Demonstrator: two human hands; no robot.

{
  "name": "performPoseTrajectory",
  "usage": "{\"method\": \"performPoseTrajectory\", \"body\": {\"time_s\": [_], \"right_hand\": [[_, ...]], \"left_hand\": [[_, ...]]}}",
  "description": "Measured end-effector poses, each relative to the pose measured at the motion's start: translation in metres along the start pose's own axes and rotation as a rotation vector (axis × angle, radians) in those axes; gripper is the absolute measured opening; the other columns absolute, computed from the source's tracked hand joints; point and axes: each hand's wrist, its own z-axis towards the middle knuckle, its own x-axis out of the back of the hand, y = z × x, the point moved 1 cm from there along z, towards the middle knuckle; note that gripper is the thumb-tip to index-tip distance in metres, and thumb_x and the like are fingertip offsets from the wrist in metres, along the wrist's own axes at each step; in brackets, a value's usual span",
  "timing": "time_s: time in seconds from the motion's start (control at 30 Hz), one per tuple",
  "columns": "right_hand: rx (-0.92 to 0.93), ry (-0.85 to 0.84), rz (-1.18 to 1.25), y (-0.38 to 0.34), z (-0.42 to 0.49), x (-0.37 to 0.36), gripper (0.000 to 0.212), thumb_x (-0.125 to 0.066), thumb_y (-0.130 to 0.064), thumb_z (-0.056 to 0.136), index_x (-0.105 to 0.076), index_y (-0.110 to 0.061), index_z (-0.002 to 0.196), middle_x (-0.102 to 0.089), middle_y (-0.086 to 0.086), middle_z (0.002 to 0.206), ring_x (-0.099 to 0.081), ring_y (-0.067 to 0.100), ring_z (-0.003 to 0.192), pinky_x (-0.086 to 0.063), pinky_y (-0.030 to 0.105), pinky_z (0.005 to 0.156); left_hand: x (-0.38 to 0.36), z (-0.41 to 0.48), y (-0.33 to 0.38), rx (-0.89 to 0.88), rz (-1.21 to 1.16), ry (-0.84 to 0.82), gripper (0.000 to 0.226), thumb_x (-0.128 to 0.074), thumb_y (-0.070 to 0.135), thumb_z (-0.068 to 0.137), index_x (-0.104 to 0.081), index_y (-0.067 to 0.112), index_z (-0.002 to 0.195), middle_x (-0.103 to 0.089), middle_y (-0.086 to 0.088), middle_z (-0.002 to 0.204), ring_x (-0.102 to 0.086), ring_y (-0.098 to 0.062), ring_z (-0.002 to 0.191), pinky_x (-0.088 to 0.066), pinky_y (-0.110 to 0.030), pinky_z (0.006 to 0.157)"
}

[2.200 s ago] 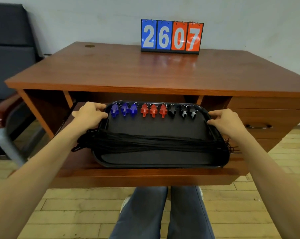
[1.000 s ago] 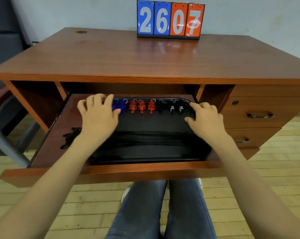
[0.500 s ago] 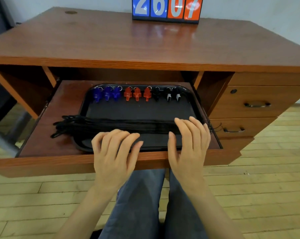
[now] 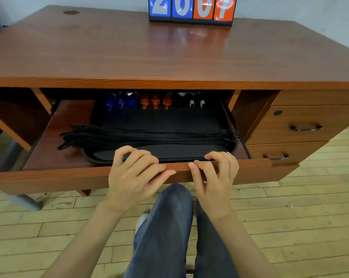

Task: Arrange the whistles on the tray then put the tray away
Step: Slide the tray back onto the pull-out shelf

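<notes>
A black tray [image 4: 101, 157] lies in the pull-out desk drawer [image 4: 49, 177]. Along its far rim stand blue whistles [image 4: 120, 101], red whistles [image 4: 155, 101] and black whistles [image 4: 190, 101], partly under the desk top. Their black lanyards [image 4: 117, 136] stretch across the tray and spill off its left side. My left hand [image 4: 135, 175] and my right hand [image 4: 214, 177] rest with curled fingers against the drawer's front edge, holding nothing. The drawer is partly pushed in.
The wooden desk top [image 4: 129, 53] carries a flip scoreboard [image 4: 191, 9] at the back. Two closed drawers with metal handles [image 4: 306, 127] sit at the right. My legs in blue trousers [image 4: 169, 227] are below, over a wooden floor.
My hands let go of the tray's sides and came back to the drawer's front edge. The drawer has slid inward, so the whistles now sit under the desk top.
</notes>
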Motion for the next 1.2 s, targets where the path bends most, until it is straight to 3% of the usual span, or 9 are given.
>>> {"method": "performPoseTrajectory", "body": {"time_s": [0.23, 0.4, 0.53, 0.73, 0.87, 1.2], "right_hand": [[-0.058, 0.001, -0.117, 0.018, 0.017, -0.04, 0.012, -0.059, -0.033, 0.091, -0.06, -0.025, 0.1, -0.047, 0.0, 0.105, -0.05, 0.022, 0.1, -0.035, 0.051, 0.102], [-0.068, -0.051, -0.189, 0.032, 0.026, -0.066, 0.024, -0.058, -0.034, 0.091, -0.065, -0.023, 0.112, -0.05, 0.001, 0.114, -0.052, 0.023, 0.108, -0.029, 0.051, 0.109], [-0.109, -0.106, -0.235, 0.039, 0.036, -0.087, 0.03, -0.056, -0.036, 0.092, -0.064, -0.025, 0.119, -0.062, 0.005, 0.117, -0.051, 0.023, 0.117, -0.028, 0.054, 0.11], [-0.109, -0.12, -0.208, 0.049, 0.051, -0.11, 0.032, -0.061, -0.031, 0.089, -0.062, -0.017, 0.117, -0.064, 0.007, 0.117, -0.051, 0.024, 0.122, -0.026, 0.052, 0.113], [-0.109, -0.076, -0.186, 0.057, 0.061, -0.122, 0.024, -0.058, -0.032, 0.09, -0.063, -0.015, 0.107, -0.067, 0.003, 0.115, -0.053, 0.02, 0.119, -0.027, 0.054, 0.112], [-0.087, -0.003, -0.104, 0.065, 0.064, -0.134, 0.018, -0.06, -0.022, 0.09, -0.06, -0.017, 0.107, -0.068, 0.005, 0.113, -0.052, 0.019, 0.12, -0.027, 0.054, 0.111]], "left_hand": [[-0.043, 0.016, -0.036, -0.009, -0.039, -0.006, 0.026, -0.078, 0.038, 0.075, -0.072, 0.016, 0.065, -0.065, 0.002, 0.063, -0.055, -0.013, 0.067, -0.041, -0.031, 0.07], [-0.073, 0.017, -0.042, 0.175, -0.049, 0.029, 0.022, -0.076, 0.031, 0.079, -0.073, 0.01, 0.071, -0.063, -0.003, 0.064, -0.047, -0.016, 0.071, -0.036, -0.031, 0.064], [-0.096, 0.017, -0.043, 0.328, 0.02, 0.04, 0.019, -0.073, 0.029, 0.082, -0.074, 0.01, 0.081, -0.064, -0.006, 0.072, -0.046, -0.019, 0.082, -0.037, -0.034, 0.069], [-0.124, 0.013, -0.058, 0.374, 0.004, 0.057, 0.02, -0.069, 0.03, 0.086, -0.063, 0.018, 0.1, -0.064, -0.002, 0.092, -0.048, -0.021, 0.086, -0.037, -0.032, 0.074], [-0.136, 0.016, -0.065, 0.422, -0.04, 0.057, 0.02, -0.068, 0.027, 0.086, -0.06, 0.019, 0.103, -0.051, 0.004, 0.102, -0.048, -0.02, 0.089, -0.039, -0.033, 0.078], [-0.149, 0.015, -0.068, 0.465, -0.045, 0.035, 0.026, -0.069, 0.026, 0.085, -0.057, 0.017, 0.106, -0.045, -0.001, 0.105, -0.046, -0.023, 0.096, -0.041, -0.038, 0.087]]}}
